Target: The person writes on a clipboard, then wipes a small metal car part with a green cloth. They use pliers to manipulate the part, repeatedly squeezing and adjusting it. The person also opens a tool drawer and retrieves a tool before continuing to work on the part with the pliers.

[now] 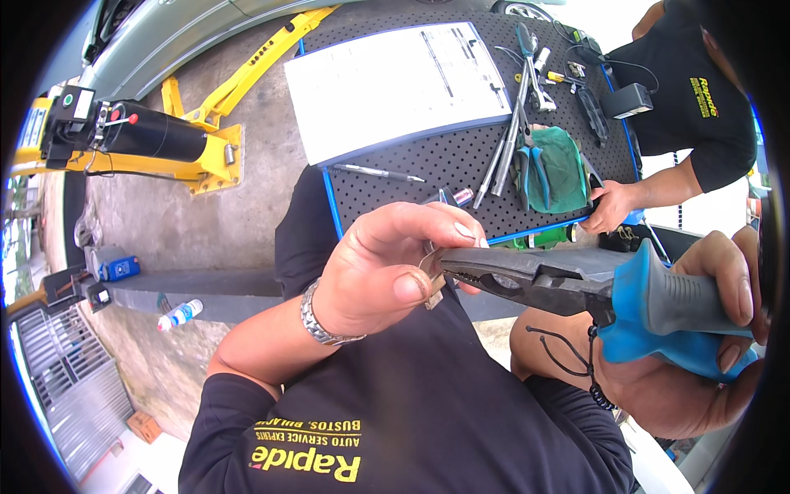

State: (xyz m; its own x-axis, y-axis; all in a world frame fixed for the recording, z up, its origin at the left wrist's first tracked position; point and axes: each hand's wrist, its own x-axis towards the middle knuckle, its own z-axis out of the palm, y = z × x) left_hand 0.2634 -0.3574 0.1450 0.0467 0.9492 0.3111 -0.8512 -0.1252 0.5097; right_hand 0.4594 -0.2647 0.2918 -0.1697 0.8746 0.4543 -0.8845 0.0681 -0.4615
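Note:
Close in front of my chest, my left hand (380, 276) pinches a small metal piece (435, 296) between thumb and fingers. Its shape is partly covered by the fingertips. My right hand (658, 391) is wrapped round the blue-and-grey handles of a pair of pliers (568, 284). The pliers point left, and their dark jaws reach the metal piece at my left fingertips. Whether the jaws grip it I cannot tell. A metal-band watch (317, 317) is on my left wrist, and a dark cord bracelet (594, 370) on my right.
Beyond my hands stands a black perforated worktop (374, 193) with blue edges. It carries white paper sheets (387, 90), a pen (378, 173), long-handled pliers (517, 123) and a green cloth-like item (559, 177). A co-worker's hand (611, 206) touches its right edge. A yellow lift (218, 156) stands left.

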